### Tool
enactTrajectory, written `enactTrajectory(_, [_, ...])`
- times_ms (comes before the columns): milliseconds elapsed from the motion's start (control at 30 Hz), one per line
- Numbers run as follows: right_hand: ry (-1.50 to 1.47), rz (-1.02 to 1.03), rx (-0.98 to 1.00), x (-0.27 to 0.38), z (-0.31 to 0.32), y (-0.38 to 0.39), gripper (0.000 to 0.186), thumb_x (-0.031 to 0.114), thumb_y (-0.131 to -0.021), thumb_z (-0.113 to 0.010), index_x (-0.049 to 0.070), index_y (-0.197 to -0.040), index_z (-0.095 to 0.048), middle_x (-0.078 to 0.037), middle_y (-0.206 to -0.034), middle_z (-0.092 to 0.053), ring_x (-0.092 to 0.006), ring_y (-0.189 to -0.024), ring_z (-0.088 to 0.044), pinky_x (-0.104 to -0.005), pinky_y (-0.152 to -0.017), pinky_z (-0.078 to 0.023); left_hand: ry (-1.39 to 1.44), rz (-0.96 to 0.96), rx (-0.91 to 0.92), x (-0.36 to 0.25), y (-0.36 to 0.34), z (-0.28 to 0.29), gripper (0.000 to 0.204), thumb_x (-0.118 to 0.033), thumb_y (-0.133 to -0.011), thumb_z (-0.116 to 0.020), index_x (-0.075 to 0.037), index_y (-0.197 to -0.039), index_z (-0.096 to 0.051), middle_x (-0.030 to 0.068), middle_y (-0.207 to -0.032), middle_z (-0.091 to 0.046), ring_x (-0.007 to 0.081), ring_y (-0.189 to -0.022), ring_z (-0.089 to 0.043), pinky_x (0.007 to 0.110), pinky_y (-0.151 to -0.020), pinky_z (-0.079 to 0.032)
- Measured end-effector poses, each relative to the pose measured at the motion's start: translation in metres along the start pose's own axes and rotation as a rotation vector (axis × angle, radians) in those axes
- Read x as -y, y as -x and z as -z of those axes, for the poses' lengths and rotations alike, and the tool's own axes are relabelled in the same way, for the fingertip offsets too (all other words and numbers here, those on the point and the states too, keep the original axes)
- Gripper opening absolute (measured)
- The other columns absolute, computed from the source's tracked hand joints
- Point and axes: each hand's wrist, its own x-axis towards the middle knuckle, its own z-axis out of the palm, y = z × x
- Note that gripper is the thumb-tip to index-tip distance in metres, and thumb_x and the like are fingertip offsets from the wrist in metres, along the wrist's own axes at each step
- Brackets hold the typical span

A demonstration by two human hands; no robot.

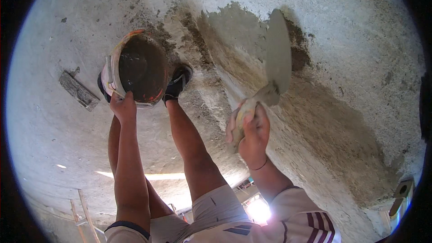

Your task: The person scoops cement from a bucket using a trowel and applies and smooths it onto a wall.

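My left hand is closed on the near rim of a bucket, thumb over the edge. Dark wet mortar lies inside the bucket, which tilts toward the wall. In my right hand is the handle of a trowel, my fingers wrapped round it. Its long blade is coated with grey mortar and lies close to the wall, beside a patch of wet mortar; whether it touches the wall I cannot tell. The trowel handle is mostly covered by my fingers.
A mortar-stained wooden float lies on the floor left of the bucket. My foot in a dark shoe stands between bucket and wall. A rough brown strip runs along the wall's lower part. A wooden ladder shows at the lower left.
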Motion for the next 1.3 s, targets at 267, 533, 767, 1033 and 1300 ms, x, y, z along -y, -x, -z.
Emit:
enactTrajectory(267, [0.005,0.034,-0.073,0.003,0.021,-0.007,0.038,0.037,-0.093,-0.048,0.000,-0.105,-0.045,-0.010,-0.069,-0.049,-0.0157,-0.047,-0.048,-0.0269,-0.043,-0.042,0.015,0.010,0.036,-0.008,0.000,-0.004,0.021,-0.007,-0.070,-0.057,0.005,-0.088,-0.061,0.0091,-0.080,-0.064,0.0162,-0.073,-0.058,0.030,-0.068,-0.046])
enactTrajectory(533, [0.122,0.156,-0.208,-0.016,0.024,0.024,0.033,0.035,-0.095,-0.044,0.003,-0.102,-0.043,-0.010,-0.071,-0.048,-0.0161,-0.048,-0.049,-0.0273,-0.043,-0.043,0.117,0.025,0.074,-0.016,0.003,-0.001,0.019,-0.005,-0.072,-0.056,0.005,-0.087,-0.060,0.0066,-0.078,-0.063,0.0138,-0.072,-0.057,0.029,-0.067,-0.045])
enactTrajectory(767, [0.308,-0.021,-0.107,0.005,0.015,-0.006,0.030,0.030,-0.095,-0.047,0.001,-0.100,-0.045,-0.006,-0.072,-0.049,-0.0108,-0.055,-0.047,-0.0250,-0.045,-0.041,0.085,0.058,0.046,-0.012,0.002,-0.003,0.021,-0.004,-0.072,-0.055,0.005,-0.090,-0.059,0.0064,-0.080,-0.063,0.0150,-0.074,-0.057,0.029,-0.069,-0.046])
enactTrajectory(1033, [0.143,0.248,-0.213,0.003,0.011,0.014,0.033,0.032,-0.095,-0.047,0.001,-0.103,-0.044,-0.007,-0.077,-0.049,-0.0120,-0.058,-0.048,-0.0260,-0.046,-0.041,0.061,0.010,0.023,-0.012,0.001,-0.003,0.020,-0.004,-0.071,-0.056,0.005,-0.089,-0.061,0.0085,-0.081,-0.064,0.0162,-0.076,-0.058,0.030,-0.072,-0.046])
enactTrajectory(1300, [0.169,-0.003,-0.108,-0.002,0.011,-0.011,0.029,0.033,-0.095,-0.047,0.004,-0.094,-0.042,-0.004,-0.072,-0.047,-0.0097,-0.050,-0.044,-0.0243,-0.044,-0.039,-0.002,0.026,0.010,0.003,-0.002,-0.004,0.020,-0.005,-0.070,-0.057,0.005,-0.088,-0.061,0.0088,-0.081,-0.064,0.0160,-0.076,-0.058,0.030,-0.072,-0.046])
